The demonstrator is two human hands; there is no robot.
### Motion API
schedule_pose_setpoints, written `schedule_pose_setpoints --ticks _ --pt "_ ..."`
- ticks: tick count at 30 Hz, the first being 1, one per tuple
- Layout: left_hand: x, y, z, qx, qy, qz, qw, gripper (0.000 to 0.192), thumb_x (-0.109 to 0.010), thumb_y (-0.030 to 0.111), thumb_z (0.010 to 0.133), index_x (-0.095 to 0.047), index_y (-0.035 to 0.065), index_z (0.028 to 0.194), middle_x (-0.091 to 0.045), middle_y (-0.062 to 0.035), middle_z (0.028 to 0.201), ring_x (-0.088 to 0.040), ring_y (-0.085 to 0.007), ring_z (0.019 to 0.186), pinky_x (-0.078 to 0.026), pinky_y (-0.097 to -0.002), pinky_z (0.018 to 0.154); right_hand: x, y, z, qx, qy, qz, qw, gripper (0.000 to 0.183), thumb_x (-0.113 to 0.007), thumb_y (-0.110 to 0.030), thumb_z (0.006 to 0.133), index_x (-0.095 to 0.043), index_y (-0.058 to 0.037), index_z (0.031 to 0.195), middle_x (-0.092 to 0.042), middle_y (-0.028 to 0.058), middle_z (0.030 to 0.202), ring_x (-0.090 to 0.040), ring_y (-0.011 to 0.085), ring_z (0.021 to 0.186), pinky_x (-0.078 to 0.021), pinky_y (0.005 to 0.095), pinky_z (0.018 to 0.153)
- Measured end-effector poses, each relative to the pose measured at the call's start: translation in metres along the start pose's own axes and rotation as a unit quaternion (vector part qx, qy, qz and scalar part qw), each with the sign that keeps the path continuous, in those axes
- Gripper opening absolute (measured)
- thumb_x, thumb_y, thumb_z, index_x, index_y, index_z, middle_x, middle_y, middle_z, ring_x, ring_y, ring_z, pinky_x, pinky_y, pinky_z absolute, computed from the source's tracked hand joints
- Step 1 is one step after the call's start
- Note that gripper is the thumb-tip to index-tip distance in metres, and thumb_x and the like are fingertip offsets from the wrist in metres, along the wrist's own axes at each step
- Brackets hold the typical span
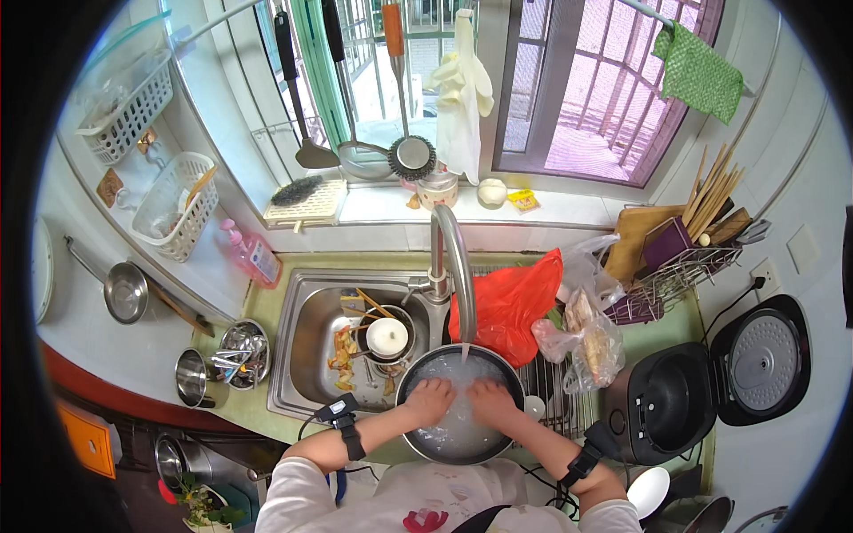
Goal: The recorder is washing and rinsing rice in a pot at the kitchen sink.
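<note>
Water runs from a curved steel faucet (460, 266) into a round dark-rimmed pot (460, 460) filled with cloudy water. At the pot's left side, my left hand (432, 401) has its fingertips in the water. My right hand (492, 402) is opposite it, its fingers also partly under the surface. Cloudy water hides the fingertips and whatever lies beneath them, so neither hand's grip is clear. Left of the pot, the steel sink (310, 333) holds food scraps (342, 358), a white bowl (386, 338) in a small pot, and chopsticks (374, 303).
A red plastic bag (510, 306) and clear bags of food (590, 340) lie behind and right of the pot. An open rice cooker (666, 400) stands at right. Steel cups (193, 378) and a bowl of cutlery (245, 353) stand left. Utensils hang above the windowsill (380, 205).
</note>
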State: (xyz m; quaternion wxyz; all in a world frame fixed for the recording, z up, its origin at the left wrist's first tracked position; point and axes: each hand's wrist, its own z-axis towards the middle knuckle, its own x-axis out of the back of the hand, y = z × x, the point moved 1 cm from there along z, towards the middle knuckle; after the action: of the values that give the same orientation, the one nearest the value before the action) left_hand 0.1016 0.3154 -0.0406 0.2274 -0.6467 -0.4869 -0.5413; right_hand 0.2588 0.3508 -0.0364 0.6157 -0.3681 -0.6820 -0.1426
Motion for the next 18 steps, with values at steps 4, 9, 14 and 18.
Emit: schedule_pose_setpoints --ticks 4,9,14,18 --pt "0.000 0.006 -0.005 -0.001 -0.087 0.113 0.990 0.035 -0.046 0.017 0.070 -0.047 0.0047 0.102 -0.040 -0.0143 0.108 -0.032 -0.0298 0.107 -0.027 -0.0445 0.084 -0.005 -0.009 -0.010 -0.028 -0.073 -0.075 0.994 0.043 -0.057 -0.022 0.063 -0.046 -0.0054 0.101 -0.042 0.0114 0.108 -0.040 0.0303 0.101 -0.0320 0.0447 0.084" --pt "0.028 0.010 -0.017 0.022 -0.161 0.062 0.985 0.037 -0.052 0.020 0.069 -0.047 0.0083 0.103 -0.040 -0.0114 0.111 -0.035 -0.0286 0.107 -0.030 -0.0441 0.084 0.025 -0.023 -0.025 -0.014 -0.216 -0.037 0.976 0.054 -0.060 -0.031 0.063 -0.041 -0.0119 0.109 -0.041 0.0110 0.110 -0.036 0.0291 0.105 -0.0312 0.0482 0.083" --pt "0.092 -0.016 -0.014 0.039 -0.142 -0.138 0.979 0.028 -0.052 0.017 0.068 -0.051 0.0099 0.095 -0.053 -0.0122 0.087 -0.051 -0.0254 0.086 -0.042 -0.0355 0.070 0.045 -0.019 -0.030 0.053 -0.086 -0.032 0.994 0.053 -0.059 -0.033 0.064 -0.041 -0.0155 0.111 -0.040 0.0086 0.112 -0.036 0.0277 0.106 -0.0263 0.0511 0.086" --pt "0.105 -0.070 0.009 0.061 0.106 -0.193 0.974 0.019 -0.046 0.016 0.070 -0.052 0.0075 0.086 -0.054 -0.0136 0.080 -0.052 -0.0277 0.078 -0.042 -0.0356 0.068 0.037 -0.014 -0.032 0.109 -0.058 -0.087 0.988 0.047 -0.055 -0.030 0.067 -0.042 -0.0165 0.110 -0.041 0.0051 0.113 -0.037 0.0269 0.105 -0.0195 0.0538 0.089"
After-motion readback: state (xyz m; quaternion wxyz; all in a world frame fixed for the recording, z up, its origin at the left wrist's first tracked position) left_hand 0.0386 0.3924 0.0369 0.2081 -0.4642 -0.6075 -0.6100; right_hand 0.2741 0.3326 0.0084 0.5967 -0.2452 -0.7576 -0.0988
